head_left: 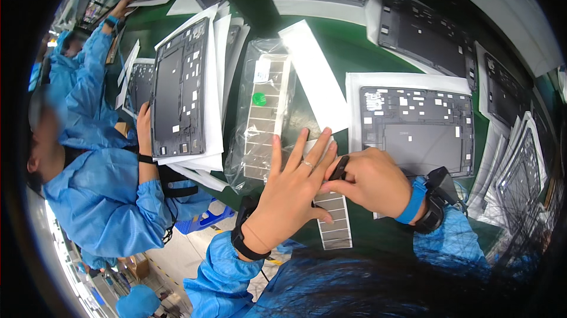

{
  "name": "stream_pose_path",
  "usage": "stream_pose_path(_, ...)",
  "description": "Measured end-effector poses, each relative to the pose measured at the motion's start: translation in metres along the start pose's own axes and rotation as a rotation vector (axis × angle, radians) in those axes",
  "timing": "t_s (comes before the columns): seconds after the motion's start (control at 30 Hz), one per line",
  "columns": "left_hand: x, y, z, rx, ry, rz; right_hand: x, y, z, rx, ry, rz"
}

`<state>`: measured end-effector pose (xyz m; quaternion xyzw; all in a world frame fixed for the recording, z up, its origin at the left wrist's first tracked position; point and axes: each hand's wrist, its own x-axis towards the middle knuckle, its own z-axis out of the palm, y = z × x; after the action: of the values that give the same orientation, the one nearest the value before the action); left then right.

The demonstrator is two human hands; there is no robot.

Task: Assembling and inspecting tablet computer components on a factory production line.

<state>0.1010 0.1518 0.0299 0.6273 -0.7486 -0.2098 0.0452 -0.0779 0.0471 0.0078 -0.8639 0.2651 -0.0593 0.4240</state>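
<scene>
My left hand (289, 185) lies palm down with its fingers spread, over a narrow strip of grey rectangular stickers (335, 223) on a pale backing. The strip shows below the thumb, and its upper part is hidden under the hand. My right hand (378, 185) is closed in a pinch on a small black tool (339, 168); its black end sticks up past the fingers, and its tip is hidden. Just right of this hand, a dark tablet-like panel (425, 111) with white patches rests on a white sheet. A clear plastic bag (241, 140) holding a larger sticker sheet (258, 132) lies beyond my left hand.
A blank white card (316, 75) lies beside the bag on the green table (336, 37). More dark panels (425, 31) on white sheets line the far and right sides. At left, a co-worker in a blue smock (106, 200) has a hand at an upright panel (180, 90).
</scene>
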Motion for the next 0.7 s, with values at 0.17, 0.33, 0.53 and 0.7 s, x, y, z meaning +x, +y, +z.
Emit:
stream_pose_path(0.17,0.006,0.005,-0.008,0.026,-0.084,-0.004,-0.033,-0.009,-0.023,0.476,0.181,0.190)
stream_pose_path(0.33,0.027,0.052,-0.025,0.015,-0.103,0.011,-0.087,0.055,-0.049,0.709,1.006,0.437)
stream_pose_path(0.53,0.138,0.133,0.033,-0.056,0.068,0.373,-0.095,0.101,-0.063,0.608,1.573,0.524)
stream_pose_path(0.7,0.172,0.144,0.057,-0.057,0.083,0.365,-0.092,0.108,-0.068,0.529,1.605,0.563)
